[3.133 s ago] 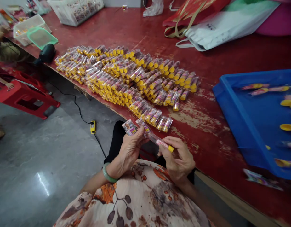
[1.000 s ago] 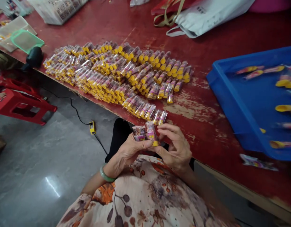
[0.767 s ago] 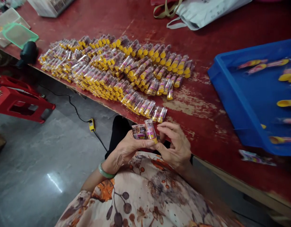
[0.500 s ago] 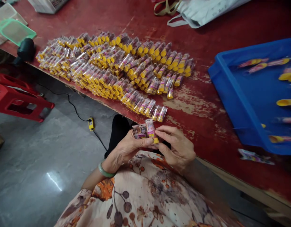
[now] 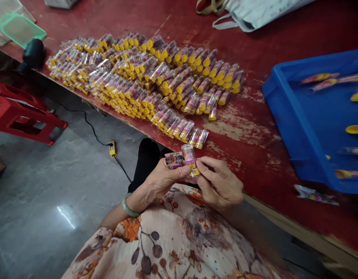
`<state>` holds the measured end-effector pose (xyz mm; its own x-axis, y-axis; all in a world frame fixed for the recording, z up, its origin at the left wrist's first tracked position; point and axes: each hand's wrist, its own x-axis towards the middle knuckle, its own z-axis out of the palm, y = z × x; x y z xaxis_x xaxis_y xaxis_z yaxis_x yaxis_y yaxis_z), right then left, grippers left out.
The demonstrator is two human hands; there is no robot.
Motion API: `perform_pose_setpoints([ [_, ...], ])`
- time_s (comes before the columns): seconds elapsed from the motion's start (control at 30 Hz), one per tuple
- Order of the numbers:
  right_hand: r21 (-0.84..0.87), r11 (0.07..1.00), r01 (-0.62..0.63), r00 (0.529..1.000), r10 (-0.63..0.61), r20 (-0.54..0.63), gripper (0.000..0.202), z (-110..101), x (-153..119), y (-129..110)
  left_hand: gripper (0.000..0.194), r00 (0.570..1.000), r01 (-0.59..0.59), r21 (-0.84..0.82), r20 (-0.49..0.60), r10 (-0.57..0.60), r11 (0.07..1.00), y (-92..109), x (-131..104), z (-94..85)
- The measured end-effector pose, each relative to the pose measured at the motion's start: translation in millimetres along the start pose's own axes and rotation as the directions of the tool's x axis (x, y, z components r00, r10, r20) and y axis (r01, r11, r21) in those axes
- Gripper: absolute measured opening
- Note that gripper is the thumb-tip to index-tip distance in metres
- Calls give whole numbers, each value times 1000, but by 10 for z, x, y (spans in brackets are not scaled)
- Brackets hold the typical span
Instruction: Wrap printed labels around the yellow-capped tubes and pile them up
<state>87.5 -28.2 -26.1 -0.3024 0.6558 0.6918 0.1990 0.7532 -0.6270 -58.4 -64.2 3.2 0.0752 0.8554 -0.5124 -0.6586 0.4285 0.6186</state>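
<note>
one left hand (image 5: 160,179), fingers closed on a set of printed slips (image 5: 174,159) and, immediately right of these, one small tube (image 5: 189,158), printed, yellow toward its lower end, thumb laid across the lower part; tube stands tilted, above the lap, just off the desk edge. one right hand (image 5: 221,184), fingers bent narrow and touching the tube's right side; whether they grip it cannot be told. one green bracelet (image 5: 129,206), left wrist. one red desk (image 5: 248,164), paint worn in patches. one large pile of tubes (image 5: 123,79), yellow-ended, heaped in rows along the desk's near side. one blue tray (image 5: 286,116), at right, tubes with yellow ends lying inside, some blurred. one small packet (image 5: 315,194), on the desk just beside the tray. one white bag (image 5: 257,13), far side. one red stool (image 5: 24,120), on the floor, at left.
</note>
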Motion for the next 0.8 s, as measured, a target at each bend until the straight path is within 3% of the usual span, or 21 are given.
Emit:
perform_pose_setpoints([
  [0.33,-67,997,39,996,-44,-71,48,62,-128,62,32,1000,-24,25,0,24,999,-74,9,-16],
  [0.8,-236,968,80,995,-90,-34,36,36,-140,15,39,999,-29,-9,-19,29,1000,-96,10,35],
])
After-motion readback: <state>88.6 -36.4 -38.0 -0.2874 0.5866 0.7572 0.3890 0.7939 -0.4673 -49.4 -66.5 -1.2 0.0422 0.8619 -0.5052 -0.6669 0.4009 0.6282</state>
